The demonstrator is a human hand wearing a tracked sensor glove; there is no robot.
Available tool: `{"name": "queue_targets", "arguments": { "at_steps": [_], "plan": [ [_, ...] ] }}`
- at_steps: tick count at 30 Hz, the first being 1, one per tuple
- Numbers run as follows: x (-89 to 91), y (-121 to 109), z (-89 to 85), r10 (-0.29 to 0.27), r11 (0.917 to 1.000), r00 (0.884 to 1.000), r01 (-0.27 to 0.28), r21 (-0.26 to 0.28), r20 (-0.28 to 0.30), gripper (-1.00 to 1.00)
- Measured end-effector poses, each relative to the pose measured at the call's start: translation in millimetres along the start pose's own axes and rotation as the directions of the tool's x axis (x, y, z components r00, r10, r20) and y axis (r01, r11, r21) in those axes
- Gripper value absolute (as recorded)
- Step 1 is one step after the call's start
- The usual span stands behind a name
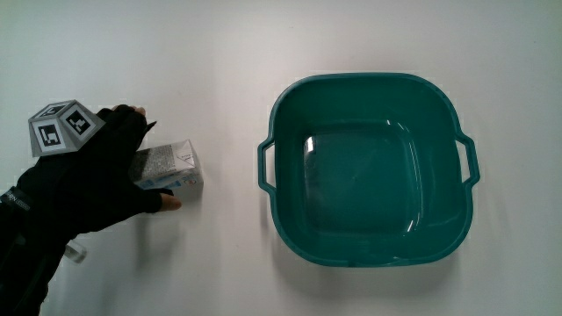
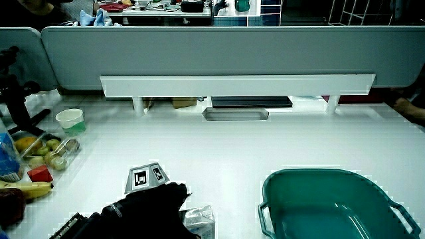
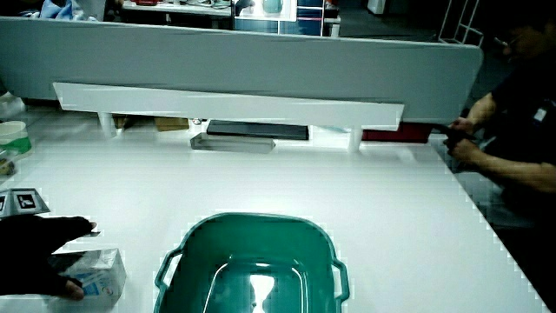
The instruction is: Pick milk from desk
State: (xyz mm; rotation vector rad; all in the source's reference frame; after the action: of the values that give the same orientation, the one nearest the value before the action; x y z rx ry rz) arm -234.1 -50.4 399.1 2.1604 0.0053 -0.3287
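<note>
Main view shows the black-gloved hand (image 1: 101,180) closed around the small white-and-blue milk carton (image 1: 171,169), fingers over its top, thumb under, on the white table (image 1: 219,61) beside the teal plastic basin (image 1: 369,250).

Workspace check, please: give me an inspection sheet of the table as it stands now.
Surface: white table, bare around the job's things.
Job's things: milk carton on the table beside the teal basin, apart from it; basin holds nothing.
Clutter: a cup and fruit at the table's edge.
Hand: hand closed around the carton.
Cables: nothing seen.
Surroundings: low grey partition, white shelf along it.
</note>
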Motion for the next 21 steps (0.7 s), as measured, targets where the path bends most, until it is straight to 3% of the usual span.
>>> {"name": "queue_targets", "arguments": {
  "at_steps": [6,12,17,21],
  "plan": [
    [-1.3,3.9,-2.5,0.008,0.9999,1.000,-0.008,-0.009,-0.006,0.00],
    [0.0,3.8,-1.5,-0.014,0.9998,1.000,0.014,0.016,-0.023,0.00],
    [-0.1,1.3,-0.3,-0.055,0.9949,0.998,0.057,0.084,-0.025,0.16],
    [-1.4,2.2,-1.5,-0.066,0.9930,0.998,0.068,0.096,-0.023,0.28]
  ]
}}
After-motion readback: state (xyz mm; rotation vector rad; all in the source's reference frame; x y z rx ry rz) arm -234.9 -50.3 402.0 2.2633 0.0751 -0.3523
